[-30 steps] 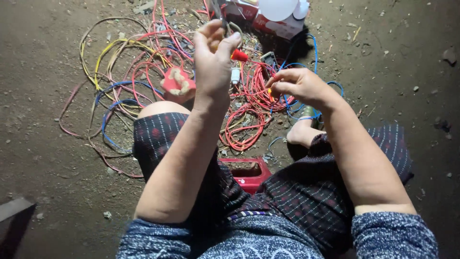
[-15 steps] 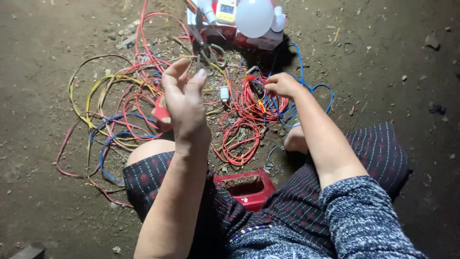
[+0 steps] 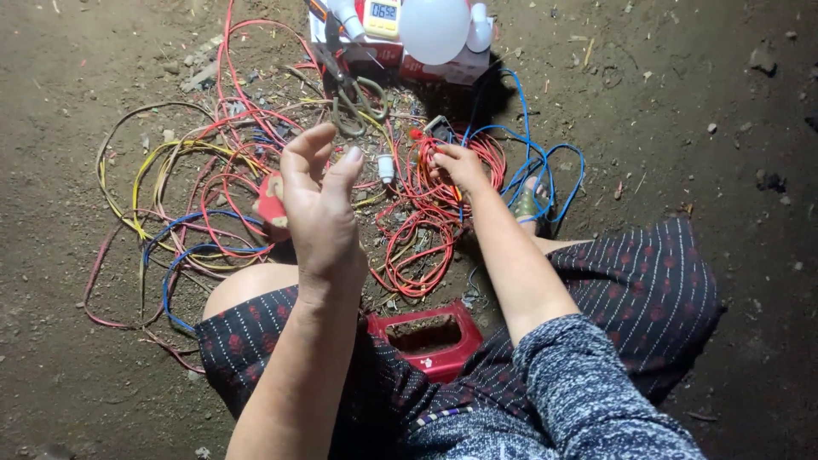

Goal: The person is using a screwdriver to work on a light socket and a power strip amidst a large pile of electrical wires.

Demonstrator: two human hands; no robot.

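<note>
A person is sitting low on a red stool [image 3: 423,337] over a dirt floor [image 3: 699,145], sorting loose electrical wire; the right hand [image 3: 460,163] is reaching down into the red coil [image 3: 426,221], its fingers curled and pinching a strand near the top of the bundle, beside a small black part [image 3: 440,128] that is too small to make out; the left hand [image 3: 319,200] is hovering above the knee, fingers loosely spread and half curled, gripping nothing, with a red plastic piece [image 3: 271,204] lying just behind it; scissors [image 3: 354,94] are lying unheld among the wires, near a white bulb [image 3: 434,30] and a small box [image 3: 400,55]; judging by the scene, the work is looking far from finished: the yellow wires [image 3: 162,166], blue wires [image 3: 532,162] and the red coil are sprawling in a tangle, and no neat finished bundle is showing anywhere.
</note>
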